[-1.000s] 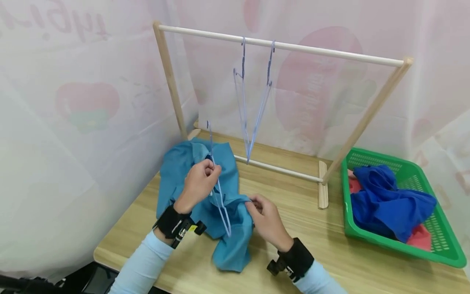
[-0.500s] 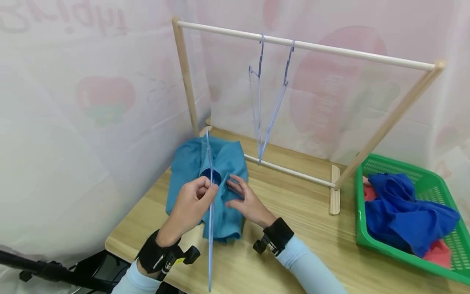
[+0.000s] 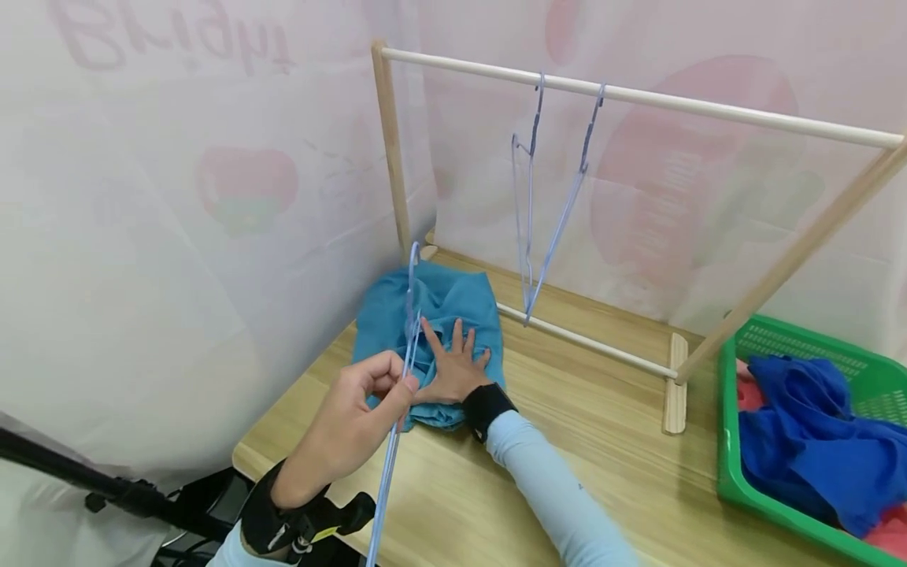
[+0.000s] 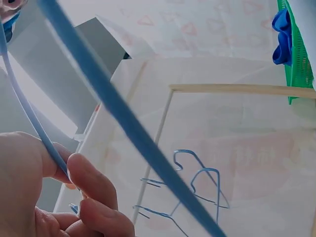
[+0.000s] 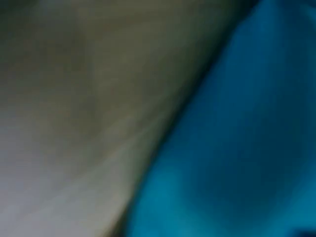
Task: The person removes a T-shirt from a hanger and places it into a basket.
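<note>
Left hand (image 3: 354,417) pinches 1 hanger (image 3: 397,425); 2 hangers (image 3: 546,205) hang.

Head view: looks forward and down from above the table (image 3: 609,472), taking in both forearms, the wooden rack (image 3: 638,94) and the green basket (image 3: 786,504). Left wrist view: sits close behind the left hand (image 4: 54,197), facing up past the held hanger (image 4: 123,118) toward the same rack (image 4: 242,88) and basket (image 4: 298,49). Right wrist view: pressed close to teal cloth (image 5: 237,148), blurred; cloth shared with head view (image 3: 453,307).
</note>
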